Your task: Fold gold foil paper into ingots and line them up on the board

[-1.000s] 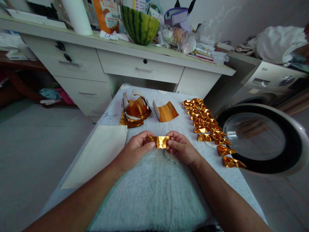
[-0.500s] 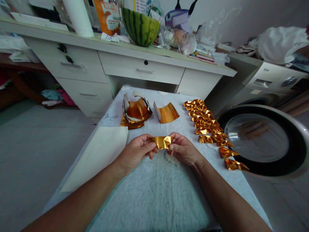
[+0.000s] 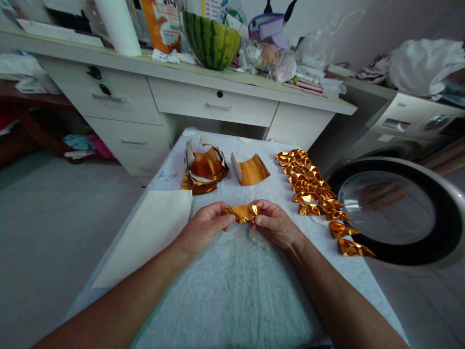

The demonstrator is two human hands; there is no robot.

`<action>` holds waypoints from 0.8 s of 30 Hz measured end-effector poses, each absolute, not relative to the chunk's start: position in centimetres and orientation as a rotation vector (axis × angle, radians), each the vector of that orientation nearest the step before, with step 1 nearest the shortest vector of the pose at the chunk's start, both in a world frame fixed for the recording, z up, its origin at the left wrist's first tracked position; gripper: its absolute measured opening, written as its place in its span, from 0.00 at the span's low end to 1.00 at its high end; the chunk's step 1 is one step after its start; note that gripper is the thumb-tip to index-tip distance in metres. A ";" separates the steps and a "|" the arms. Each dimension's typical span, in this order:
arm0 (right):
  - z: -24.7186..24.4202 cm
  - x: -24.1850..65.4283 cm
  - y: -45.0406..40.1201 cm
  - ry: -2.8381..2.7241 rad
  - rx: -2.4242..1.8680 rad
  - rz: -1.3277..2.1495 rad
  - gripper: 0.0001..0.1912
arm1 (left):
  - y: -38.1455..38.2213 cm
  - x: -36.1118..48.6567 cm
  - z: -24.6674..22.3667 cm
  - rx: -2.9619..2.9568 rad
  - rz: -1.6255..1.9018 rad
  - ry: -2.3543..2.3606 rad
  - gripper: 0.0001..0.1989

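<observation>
A small folded piece of gold foil paper is held level above the table between both hands. My left hand pinches its left end, thumb in front. My right hand grips the other end, where the foil is creased. Beyond the hands lies a single curled gold sheet with a pale edge. To its left sits a stack of curled gold sheets. Several folded gold foil pieces run in an overlapping row down the table's right side.
A cream sheet of paper or board lies on the cloth-covered table at left. Behind stands a white drawer desk carrying a watermelon half and bags. On the right, a washing machine's open round door reaches close to the table edge.
The held foil has become more crumpled and creased, mainly at its right end, and its face has tilted. Left-hand fingers below it have drawn in. Things on the table have not moved.
</observation>
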State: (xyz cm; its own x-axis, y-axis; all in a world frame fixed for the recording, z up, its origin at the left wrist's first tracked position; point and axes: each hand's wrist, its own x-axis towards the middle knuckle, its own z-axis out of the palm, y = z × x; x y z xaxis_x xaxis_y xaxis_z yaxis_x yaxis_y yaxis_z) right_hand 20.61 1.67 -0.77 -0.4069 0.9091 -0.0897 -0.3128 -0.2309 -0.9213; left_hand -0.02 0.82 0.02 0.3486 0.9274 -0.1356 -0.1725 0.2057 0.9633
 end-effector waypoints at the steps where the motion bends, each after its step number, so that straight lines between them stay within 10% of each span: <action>1: -0.8 20.6 1.7 -1.108 -0.836 1.780 0.20 | 0.8 0.0 0.0 1.074 0.923 0.891 0.09; 24: -0.5 21.3 1.8 -1.083 -0.720 1.933 0.14 | 0.8 -0.2 -0.2 0.974 0.858 0.751 0.12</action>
State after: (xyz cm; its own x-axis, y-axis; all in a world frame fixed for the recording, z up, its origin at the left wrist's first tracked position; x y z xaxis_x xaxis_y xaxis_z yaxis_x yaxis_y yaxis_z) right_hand 21.32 1.79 -0.50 -0.5268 0.8446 -0.0956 -0.3596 -0.3234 -0.8753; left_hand -0.20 0.81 -0.25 0.4627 0.8730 -0.1542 -0.2686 0.3038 0.9141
